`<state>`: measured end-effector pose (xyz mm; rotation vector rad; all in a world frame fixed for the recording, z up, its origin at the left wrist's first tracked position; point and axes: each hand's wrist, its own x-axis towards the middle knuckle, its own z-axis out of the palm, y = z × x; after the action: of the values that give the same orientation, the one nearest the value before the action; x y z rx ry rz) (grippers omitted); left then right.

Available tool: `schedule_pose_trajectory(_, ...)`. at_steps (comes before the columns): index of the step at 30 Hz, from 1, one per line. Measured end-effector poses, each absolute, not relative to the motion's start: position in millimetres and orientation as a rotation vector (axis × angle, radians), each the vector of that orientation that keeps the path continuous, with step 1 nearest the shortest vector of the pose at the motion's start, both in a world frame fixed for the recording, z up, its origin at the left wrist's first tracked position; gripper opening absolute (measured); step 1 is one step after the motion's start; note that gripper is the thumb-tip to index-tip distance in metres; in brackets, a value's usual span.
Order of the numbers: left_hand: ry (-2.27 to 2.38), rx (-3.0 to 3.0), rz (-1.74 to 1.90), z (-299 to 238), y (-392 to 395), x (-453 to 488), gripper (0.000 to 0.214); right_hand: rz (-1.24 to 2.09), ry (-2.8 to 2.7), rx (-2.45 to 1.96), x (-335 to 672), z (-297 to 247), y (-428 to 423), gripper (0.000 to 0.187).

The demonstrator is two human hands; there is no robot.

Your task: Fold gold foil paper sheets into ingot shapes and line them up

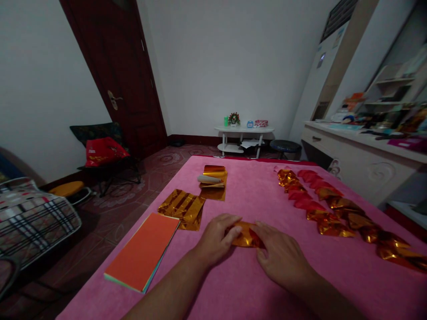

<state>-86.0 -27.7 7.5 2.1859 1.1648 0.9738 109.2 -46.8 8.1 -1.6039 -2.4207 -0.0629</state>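
A small piece of gold foil paper (245, 236) lies on the pink tablecloth (253, 195) in front of me. My left hand (216, 238) rests on its left end, fingers curled and pressing down on it. From the right, my right hand (282, 257) pinches the paper's other end with its fingers bent. Both hands touch the paper at once.
A stack of orange sheets (143, 251) lies at the left, with flat gold foil sheets (183, 208) and a roll (209, 179) on gold foil beyond it. A row of folded gold and red pieces (333, 209) runs down the right. Beyond: white side table (243, 135), dark door (120, 71), white cabinet (360, 160).
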Motion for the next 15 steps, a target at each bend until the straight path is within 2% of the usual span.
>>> schedule_pose_trajectory(5, 0.978, 2.261, 1.014, 8.6, -27.9, -89.4, 0.066, 0.095, -2.251, -1.522, 118.1, 1.5, -42.5, 0.043)
schedule_pose_trajectory(6, 0.986, 2.257, 1.027, 6.3, -26.5, -89.7, 0.061, 0.163, -2.186, -1.514, 120.2, 1.8, -41.4, 0.039)
schedule_pose_trajectory(9, 1.082, 2.087, 1.081, -1.0, -21.3, -89.6, 0.025, 0.441, -1.928, -1.460, 123.4, 2.4, -37.8, 0.030)
schedule_pose_trajectory(12, 1.153, 1.704, 1.242, -5.2, -15.3, -88.6, 0.022, 0.740, -1.651, -1.326, 122.5, -0.2, -34.5, 0.035)
schedule_pose_trajectory(15, 1.129, 1.353, 1.353, -5.3, -10.9, -87.2, 0.024, 0.892, -1.477, -1.243, 120.7, -4.0, -32.9, 0.040)
